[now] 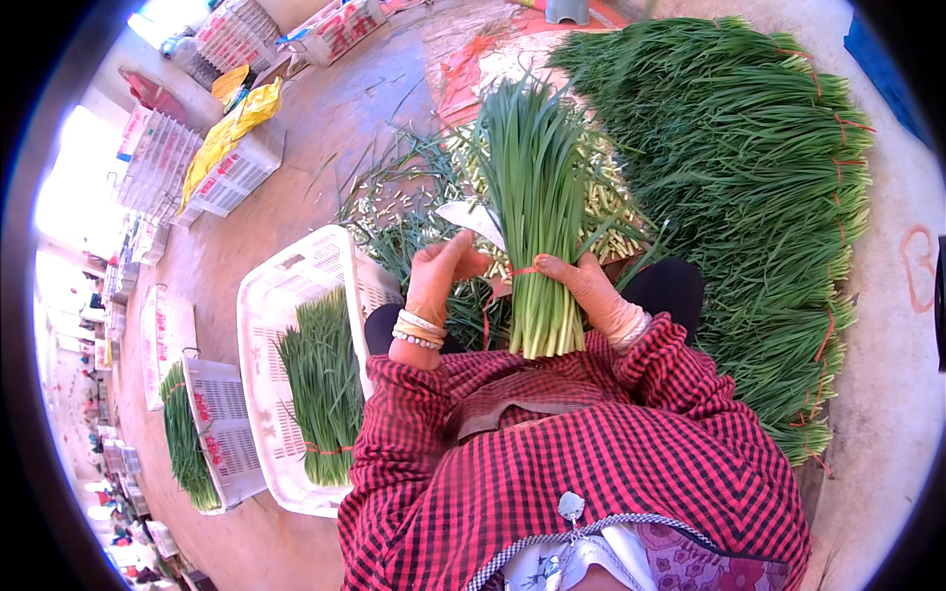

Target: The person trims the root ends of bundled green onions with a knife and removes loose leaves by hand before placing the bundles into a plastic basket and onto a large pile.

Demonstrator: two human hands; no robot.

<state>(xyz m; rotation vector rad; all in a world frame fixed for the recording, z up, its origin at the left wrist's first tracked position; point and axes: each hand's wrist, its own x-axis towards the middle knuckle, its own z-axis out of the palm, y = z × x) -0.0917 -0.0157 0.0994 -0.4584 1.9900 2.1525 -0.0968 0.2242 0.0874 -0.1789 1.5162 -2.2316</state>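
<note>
A thick bundle of green chives stands upright on my lap, its pale cut ends toward me. My right hand grips the bundle low on its right side, over a red tie that circles the stalks. My left hand is at the bundle's left side, fingers closed on the red tie, which trails down from there. A small knife blade shows just above my left hand, beside the stalks.
A large pile of tied chive bundles fills the right side. Loose trimmings lie on the ground ahead. A white plastic crate at my left holds a bundle; more crates stand further left and at the back.
</note>
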